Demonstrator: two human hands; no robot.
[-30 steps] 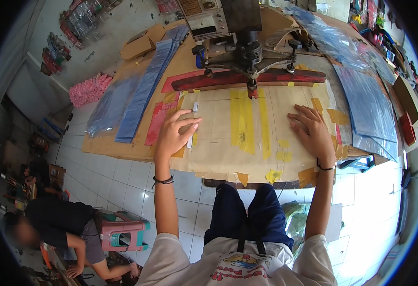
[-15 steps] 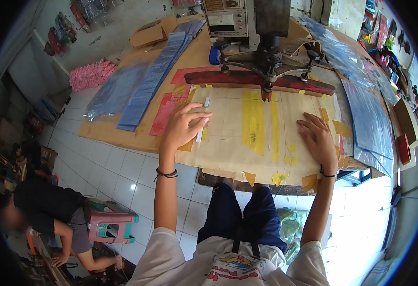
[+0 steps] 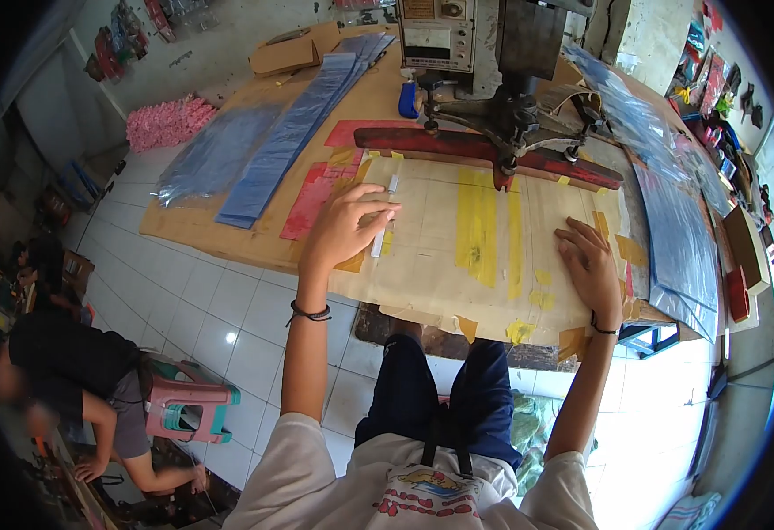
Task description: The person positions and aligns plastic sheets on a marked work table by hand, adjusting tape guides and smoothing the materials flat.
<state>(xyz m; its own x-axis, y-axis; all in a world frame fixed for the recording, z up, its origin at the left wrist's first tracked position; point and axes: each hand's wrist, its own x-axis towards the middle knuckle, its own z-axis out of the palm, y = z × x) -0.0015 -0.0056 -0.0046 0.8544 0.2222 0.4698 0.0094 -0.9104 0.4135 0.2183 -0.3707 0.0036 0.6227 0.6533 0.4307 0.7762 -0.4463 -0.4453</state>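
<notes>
My left hand [image 3: 349,228] rests at the left side of a cream-coloured board [image 3: 427,287], fingers bent and apart, over a narrow white strip [image 3: 393,184]. The fingertips lie at the strip; nothing shows in the grip. On the right side of the board, my right hand [image 3: 592,269] lies with its fingers loosely spread, touching the surface. Yellow tape [image 3: 475,231] runs down the middle of the board between the hands. Just beyond stands a machine with a red pressing bar [image 3: 422,140], raised at the board's far edge.
Blue plastic sheets [image 3: 285,146] lie at the left of the wooden table, with more blue sheets [image 3: 683,252] at the right. A control box [image 3: 437,37] stands behind. Pink bundles [image 3: 170,122] sit at the far left. A co-worker [image 3: 78,371] bends near a stool [image 3: 191,406].
The view has shifted and turned slightly. Both hands keep nearly the same places on the board. The co-worker at the left appears lower and further left in view.
</notes>
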